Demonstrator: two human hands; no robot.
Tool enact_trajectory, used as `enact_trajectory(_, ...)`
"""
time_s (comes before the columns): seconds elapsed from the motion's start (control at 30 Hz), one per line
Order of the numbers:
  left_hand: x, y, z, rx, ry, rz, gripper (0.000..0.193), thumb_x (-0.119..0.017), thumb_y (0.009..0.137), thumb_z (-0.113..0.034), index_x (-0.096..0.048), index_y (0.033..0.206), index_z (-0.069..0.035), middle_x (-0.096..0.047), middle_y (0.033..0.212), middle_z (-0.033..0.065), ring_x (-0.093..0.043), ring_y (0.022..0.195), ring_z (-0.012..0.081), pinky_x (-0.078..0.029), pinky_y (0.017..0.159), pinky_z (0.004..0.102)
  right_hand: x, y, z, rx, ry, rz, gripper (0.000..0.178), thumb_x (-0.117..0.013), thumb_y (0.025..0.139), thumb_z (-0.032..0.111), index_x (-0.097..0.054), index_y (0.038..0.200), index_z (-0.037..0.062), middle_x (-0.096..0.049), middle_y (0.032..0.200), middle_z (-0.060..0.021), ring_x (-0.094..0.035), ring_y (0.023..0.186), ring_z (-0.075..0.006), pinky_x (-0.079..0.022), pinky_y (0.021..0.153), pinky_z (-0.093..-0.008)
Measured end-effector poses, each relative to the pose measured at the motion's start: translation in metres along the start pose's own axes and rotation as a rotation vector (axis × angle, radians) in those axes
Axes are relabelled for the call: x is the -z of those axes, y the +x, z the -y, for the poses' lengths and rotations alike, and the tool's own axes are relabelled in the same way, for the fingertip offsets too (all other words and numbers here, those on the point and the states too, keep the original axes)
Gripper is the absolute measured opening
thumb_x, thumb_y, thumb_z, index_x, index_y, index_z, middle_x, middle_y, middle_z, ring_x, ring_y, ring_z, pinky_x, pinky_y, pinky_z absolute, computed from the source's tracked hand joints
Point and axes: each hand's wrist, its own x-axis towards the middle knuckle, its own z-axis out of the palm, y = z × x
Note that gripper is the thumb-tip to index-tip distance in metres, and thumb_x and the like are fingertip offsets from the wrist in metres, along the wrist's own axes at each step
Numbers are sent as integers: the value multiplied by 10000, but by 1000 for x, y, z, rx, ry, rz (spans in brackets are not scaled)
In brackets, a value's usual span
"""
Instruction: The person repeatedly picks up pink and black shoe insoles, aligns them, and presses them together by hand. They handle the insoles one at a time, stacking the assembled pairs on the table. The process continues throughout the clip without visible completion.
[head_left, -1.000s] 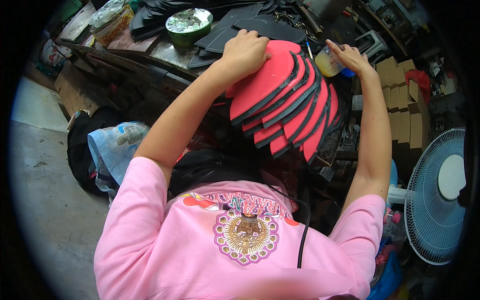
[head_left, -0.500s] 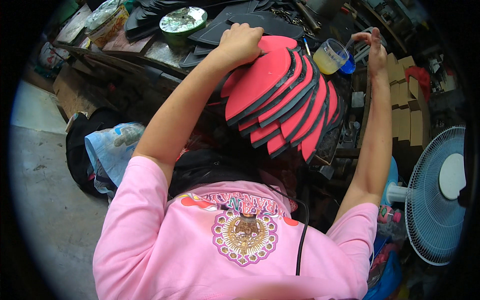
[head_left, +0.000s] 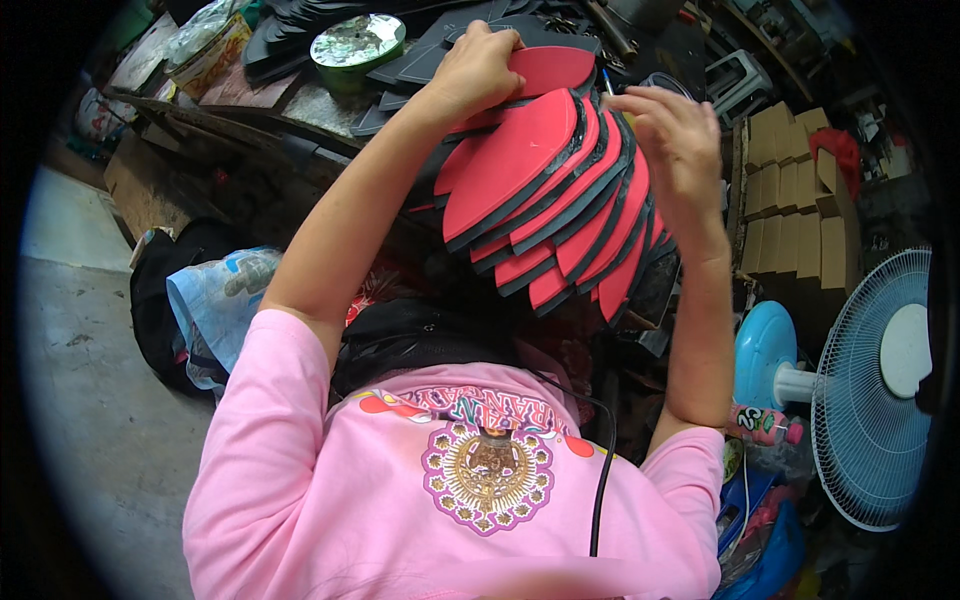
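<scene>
Leaf-shaped foam pieces, red on top with dark edges, lie overlapped in a fanned stack at the bench's near edge. My left hand is closed on the far end of the stack, its fingers gripping a red foam piece. My right hand is raised at the right side of the stack, fingers bent and pointing toward that red piece. Whatever those fingers pinch is hidden and slightly blurred. The cup of yellowish liquid is almost wholly covered by my right hand.
Dark flat sheets and a round green tin lie on the bench beyond my left arm. Cardboard boxes are stacked at right. A fan stands near my right elbow, beside a blue round stool-like object.
My right hand has moved left from beyond the cup to the stack's right side. My left hand has shifted slightly farther away, and the gripped red piece shows more of its surface.
</scene>
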Motion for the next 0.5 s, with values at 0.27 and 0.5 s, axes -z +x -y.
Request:
enact_trajectory(0.27, 15, -10, -9, -92, -39, -278, 138, -650, 824, -123, -708, 946, -100, -698, 934, 158, -678, 957, 345, -520, 875, 465, -51, -14, 28, -19, 195, 41, 563, -487, 976, 577, -594, 1396, 218, -710, 1094, -65, -643, 1064, -263, -301, 1112, -612)
enact_trajectory(0.5, 41, -15, -15, -38, -13, -353, 202, -604, 808, -199, -714, 894, -53, -711, 857, 201, -698, 866, 376, -554, 798, 474, -65, -21, 26, -66, 175, 1, 599, -485, 976, 587, -539, 1446, 221, -710, 1057, -50, -652, 1056, -247, -291, 1117, -618)
